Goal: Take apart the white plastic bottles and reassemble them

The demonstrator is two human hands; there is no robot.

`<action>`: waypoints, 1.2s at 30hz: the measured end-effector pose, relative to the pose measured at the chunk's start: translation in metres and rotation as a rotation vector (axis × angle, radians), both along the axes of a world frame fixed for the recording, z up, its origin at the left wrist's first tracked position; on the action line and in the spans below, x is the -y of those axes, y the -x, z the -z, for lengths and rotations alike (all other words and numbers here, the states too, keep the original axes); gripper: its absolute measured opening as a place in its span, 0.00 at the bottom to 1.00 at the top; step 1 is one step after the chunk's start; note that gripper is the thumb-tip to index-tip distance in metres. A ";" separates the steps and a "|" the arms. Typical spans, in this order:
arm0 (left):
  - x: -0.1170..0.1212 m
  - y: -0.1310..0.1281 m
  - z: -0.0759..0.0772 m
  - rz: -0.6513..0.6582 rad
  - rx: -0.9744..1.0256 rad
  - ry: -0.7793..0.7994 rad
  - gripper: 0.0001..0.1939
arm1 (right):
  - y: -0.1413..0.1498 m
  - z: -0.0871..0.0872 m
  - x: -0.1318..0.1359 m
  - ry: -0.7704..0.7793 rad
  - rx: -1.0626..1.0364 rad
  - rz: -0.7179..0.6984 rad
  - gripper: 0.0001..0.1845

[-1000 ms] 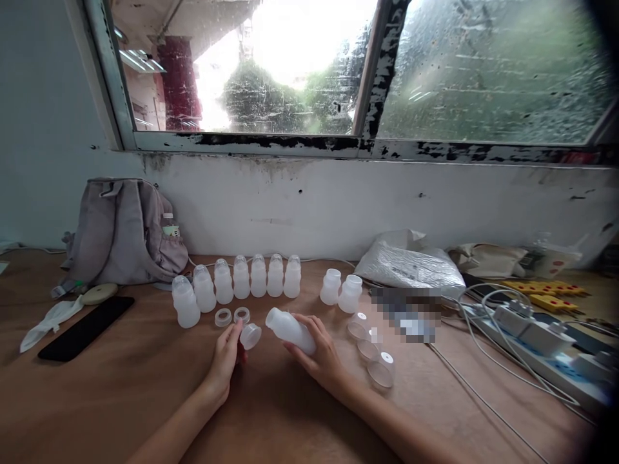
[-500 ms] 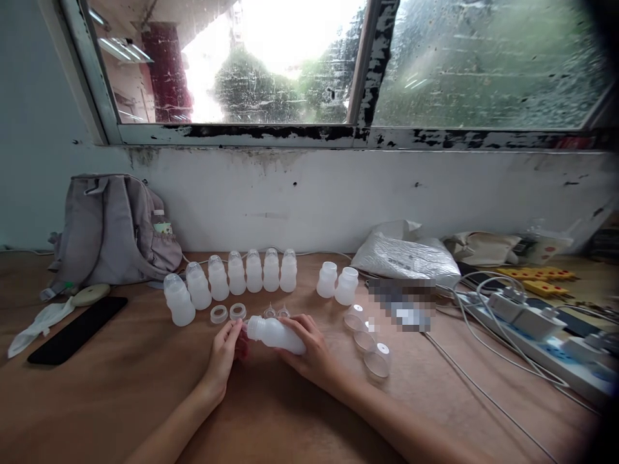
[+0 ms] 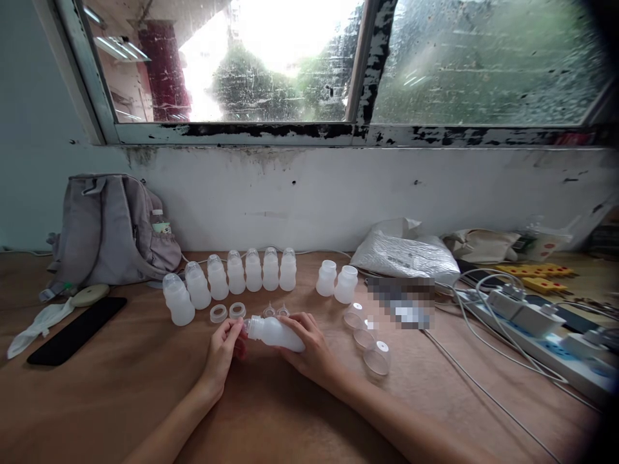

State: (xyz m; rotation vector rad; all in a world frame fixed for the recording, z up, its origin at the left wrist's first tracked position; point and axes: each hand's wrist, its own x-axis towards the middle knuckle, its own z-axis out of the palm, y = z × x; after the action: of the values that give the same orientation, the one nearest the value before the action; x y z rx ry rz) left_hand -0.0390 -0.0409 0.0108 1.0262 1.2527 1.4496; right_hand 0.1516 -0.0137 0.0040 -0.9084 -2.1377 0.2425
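My right hand [image 3: 309,348] is wrapped round a frosted white baby bottle [image 3: 275,333], tilted on its side with its mouth to the left. At that mouth my left hand [image 3: 225,348] pinches a small clear nipple [image 3: 245,327], partly hidden by the fingers. Just behind the bottle stand two clear nipples [image 3: 269,310]. Two white collar rings [image 3: 218,314] lie beyond my left hand. On the right are three clear dome caps [image 3: 376,358].
A row of several capped bottles [image 3: 218,278] stands at the back. Two uncapped bottles [image 3: 346,285] are right of them. A grey backpack [image 3: 113,225] and black phone-like slab [image 3: 77,332] sit left. A silvery package [image 3: 406,251], cables and a power strip [image 3: 536,341] occupy the right.
Hardly anything differs. Both hands keep the bottle and nipple together at the same place, while the view shifts very slightly.
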 end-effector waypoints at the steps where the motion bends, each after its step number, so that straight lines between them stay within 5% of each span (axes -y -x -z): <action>1: 0.000 0.000 0.000 0.002 -0.005 0.004 0.17 | 0.000 0.000 0.000 -0.004 -0.001 -0.001 0.26; 18: -0.004 0.002 0.006 0.026 -0.207 -0.021 0.21 | -0.001 0.004 0.000 -0.088 0.037 -0.019 0.26; 36: -0.001 0.003 0.002 -0.009 -0.082 0.014 0.16 | -0.001 0.004 -0.001 -0.057 0.057 -0.011 0.26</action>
State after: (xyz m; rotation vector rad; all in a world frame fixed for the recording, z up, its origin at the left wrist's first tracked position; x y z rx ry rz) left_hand -0.0424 -0.0395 0.0090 1.0809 1.3260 1.4160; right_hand 0.1524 -0.0130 -0.0004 -0.8798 -2.1911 0.1623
